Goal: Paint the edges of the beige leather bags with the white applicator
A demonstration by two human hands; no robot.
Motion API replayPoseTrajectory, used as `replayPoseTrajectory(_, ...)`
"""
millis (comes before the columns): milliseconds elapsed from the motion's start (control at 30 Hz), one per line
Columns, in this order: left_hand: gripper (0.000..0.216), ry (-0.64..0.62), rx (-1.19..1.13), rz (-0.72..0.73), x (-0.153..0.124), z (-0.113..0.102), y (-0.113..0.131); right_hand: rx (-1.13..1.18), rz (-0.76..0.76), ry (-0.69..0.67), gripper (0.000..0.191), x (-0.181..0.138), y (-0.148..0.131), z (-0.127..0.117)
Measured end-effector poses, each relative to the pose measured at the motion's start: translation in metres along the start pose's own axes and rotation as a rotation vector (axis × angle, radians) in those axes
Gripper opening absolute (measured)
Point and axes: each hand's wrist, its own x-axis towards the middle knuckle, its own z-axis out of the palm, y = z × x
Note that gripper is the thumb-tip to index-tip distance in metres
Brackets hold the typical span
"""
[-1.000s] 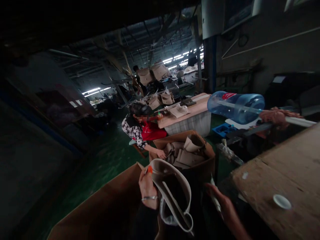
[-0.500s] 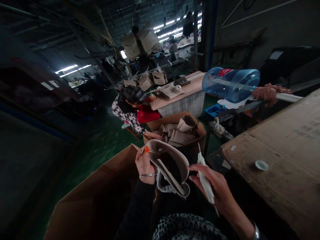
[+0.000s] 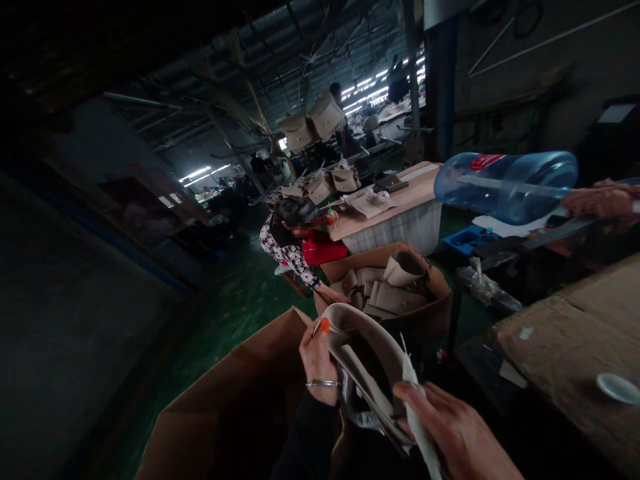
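Observation:
My left hand (image 3: 317, 357), with an orange cover on one fingertip, grips the upper left edge of a beige bag piece (image 3: 367, 323). The piece bends into an open loop, with clear plastic (image 3: 367, 420) hanging beneath it. My right hand (image 3: 450, 420) is closed around a slim, white-wrapped tool (image 3: 419, 410) with a thin pointed tip, its exact kind unclear. That hand is at the right side of the bag piece; its fingertips partly hide the lower right end, so I cannot tell whether they press on it.
A deep cardboard box (image 3: 225, 373) stands at lower left. Beyond my hands, a co-worker (image 3: 290, 247) reaches into another carton (image 3: 440, 287) of beige bag pieces. To the right are a blue water bottle (image 3: 505, 183) and a cardboard-covered table (image 3: 575, 333) with a small white dish (image 3: 617, 387).
My view has swung left, so the surroundings sit further right and lower. My right hand and the tool have come closer to the bag piece, overlapping its right end.

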Motion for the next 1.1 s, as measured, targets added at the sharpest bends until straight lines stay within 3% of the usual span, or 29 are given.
replayPoseTrajectory(200, 0.021, -0.009, 0.060, -0.041, 0.004, -0.004, -0.004, 0.128, 0.127, -0.106, 0.044, 0.003, -0.001, -0.002)
replayPoseTrajectory(367, 0.035, -0.060, 0.135, -0.092, 0.001, -0.010, 0.000, 0.160, 0.175, -0.123, 0.031, 0.006, -0.006, -0.007)
replayPoseTrajectory(500, 0.037, -0.161, 0.218, -0.127, -0.004, -0.018, 0.010, 0.197, 0.232, -0.029, 0.045, 0.001, 0.001, -0.002)
replayPoseTrajectory(633, 0.036, -0.301, 0.372, -0.147, -0.004, -0.030, 0.017, 0.270, 0.195, 0.107, 0.060, -0.009, 0.019, 0.016)
replayPoseTrajectory(800, 0.042, -0.400, 0.552, -0.067, -0.005, -0.041, 0.022, 0.316, 0.207, 0.261, 0.047, -0.015, 0.034, 0.026)
replayPoseTrajectory(1000, 0.050, -0.535, 0.786, 0.044, -0.020, -0.050, 0.042, 0.339, 0.278, 0.239, 0.021, -0.010, 0.029, -0.001)
replayPoseTrajectory(1100, 0.057, -0.565, 0.864, 0.086, -0.033, -0.056, 0.059, 0.255, 0.268, 0.247, 0.025, 0.000, 0.031, -0.022)
